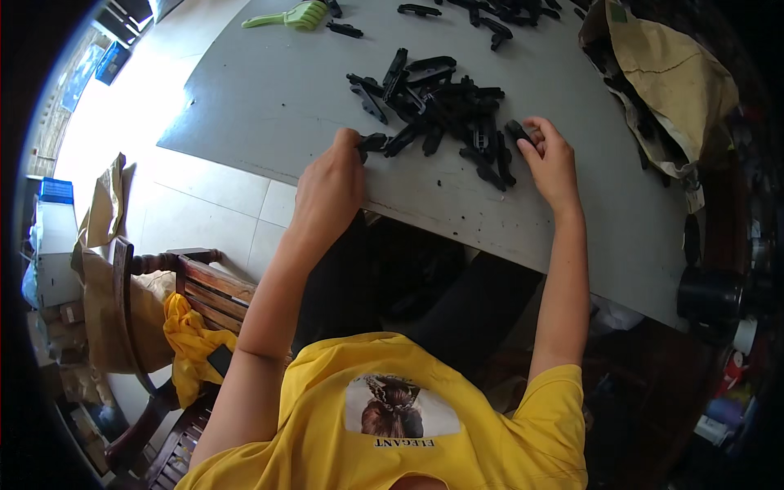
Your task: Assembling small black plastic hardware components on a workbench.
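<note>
A loose heap of long, narrow black plastic pieces (445,102) lies on the grey table (261,98). My left hand (331,184) is at the table's near edge, left of the heap, its fingers closed on a black plastic piece (374,143) that points toward the heap. On the heap's right side, my right hand (551,163) pinches another small black piece (517,131) between thumb and fingers. What exact kind these pieces are, I cannot tell. The fingertips of my left hand are partly hidden behind the hand itself.
A pale green brush-like tool (290,16) lies at the far left of the table. More black pieces (498,12) are spread along the far side. To the right slumps an open brown paper sack (665,77). A wooden chair (216,282) with yellow cloth (192,347) stands left below.
</note>
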Motion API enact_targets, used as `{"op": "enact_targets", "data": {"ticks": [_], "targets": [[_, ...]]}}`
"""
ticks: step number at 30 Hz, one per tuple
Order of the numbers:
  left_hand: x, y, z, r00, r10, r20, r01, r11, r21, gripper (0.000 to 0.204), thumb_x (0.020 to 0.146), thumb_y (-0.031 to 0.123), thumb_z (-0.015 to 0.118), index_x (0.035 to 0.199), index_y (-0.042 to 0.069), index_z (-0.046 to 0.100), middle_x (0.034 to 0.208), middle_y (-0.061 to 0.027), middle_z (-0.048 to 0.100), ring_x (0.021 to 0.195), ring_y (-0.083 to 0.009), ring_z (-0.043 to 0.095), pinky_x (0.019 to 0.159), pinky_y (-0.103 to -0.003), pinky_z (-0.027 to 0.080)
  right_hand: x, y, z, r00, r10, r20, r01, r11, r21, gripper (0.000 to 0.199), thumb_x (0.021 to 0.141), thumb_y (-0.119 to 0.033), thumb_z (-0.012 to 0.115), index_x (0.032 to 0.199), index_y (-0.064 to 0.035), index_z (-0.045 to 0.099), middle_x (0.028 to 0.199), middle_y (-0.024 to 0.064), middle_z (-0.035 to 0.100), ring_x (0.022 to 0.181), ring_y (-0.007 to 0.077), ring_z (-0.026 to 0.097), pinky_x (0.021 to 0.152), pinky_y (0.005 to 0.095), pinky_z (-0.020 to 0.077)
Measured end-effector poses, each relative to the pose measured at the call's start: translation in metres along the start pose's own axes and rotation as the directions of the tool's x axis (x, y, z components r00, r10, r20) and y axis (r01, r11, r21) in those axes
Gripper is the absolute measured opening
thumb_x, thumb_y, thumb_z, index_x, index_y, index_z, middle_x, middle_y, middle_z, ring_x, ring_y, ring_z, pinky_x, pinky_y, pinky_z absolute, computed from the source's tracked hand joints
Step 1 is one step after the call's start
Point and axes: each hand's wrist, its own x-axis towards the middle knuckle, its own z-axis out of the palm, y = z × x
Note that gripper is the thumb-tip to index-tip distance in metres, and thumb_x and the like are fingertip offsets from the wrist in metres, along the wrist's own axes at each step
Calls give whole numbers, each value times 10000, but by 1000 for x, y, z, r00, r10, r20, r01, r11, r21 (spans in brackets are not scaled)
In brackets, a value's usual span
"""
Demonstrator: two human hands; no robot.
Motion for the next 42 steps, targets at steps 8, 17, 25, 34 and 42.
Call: {"op": "enact_targets", "data": {"ticks": [8, 17, 25, 34, 42], "targets": [[-26, 25, 6, 993, -31, 115, 84, 869, -488, 296, 927, 131, 500, 1185, 8, 423, 721, -114, 560, 638, -223, 564, 619, -294, 446, -43, -20, 5, 969, -59, -239, 97, 984, 151, 318, 881, -32, 493, 1195, -54, 545, 1025, 79, 582, 700, 112, 523, 665, 256, 454], [-28, 60, 27, 963, 38, 266, 122, 820, -559, 347, 922, 171, 520, 1190, -9, 395, 678, -162, 554, 625, -335, 565, 583, -358, 433, -78, -46, 9, 950, 210, -230, -18, 773, 634, 404, 910, -28, 407, 1302, -77, 492, 834, 21, 585, 732, 65, 543, 664, 216, 465], [-33, 73, 31, 940, 197, 278, -23, 851, -525, 508, 850, 221, 633, 1209, -20, 367, 905, -239, 590, 838, -422, 580, 700, -412, 470, -117, -78, 34, 994, 70, -83, 31, 550, 835, 237, 880, -6, 526, 1117, -2, 517, 892, 53, 601, 751, 54, 565, 683, 186, 465], [-42, 75, 29, 897, 310, 316, -142, 877, -458, 340, 893, 140, 537, 1147, -38, 399, 891, -247, 569, 832, -436, 561, 672, -433, 456, -132, -76, 35, 991, 136, 14, -77, 469, 880, 338, 811, -107, 703, 1056, -30, 483, 864, 42, 596, 744, 84, 553, 674, 173, 440], [-45, 74, 34, 811, 397, 429, -80, 802, -592, 293, 898, 164, 512, 1124, -12, 448, 813, -229, 559, 727, -428, 552, 618, -419, 441, -133, -64, 30, 989, 131, -67, 26, 290, 957, 355, 710, -119, 785, 931, -56, 515, 880, 17, 500, 768, 74, 468, 708, 193, 388]]}}
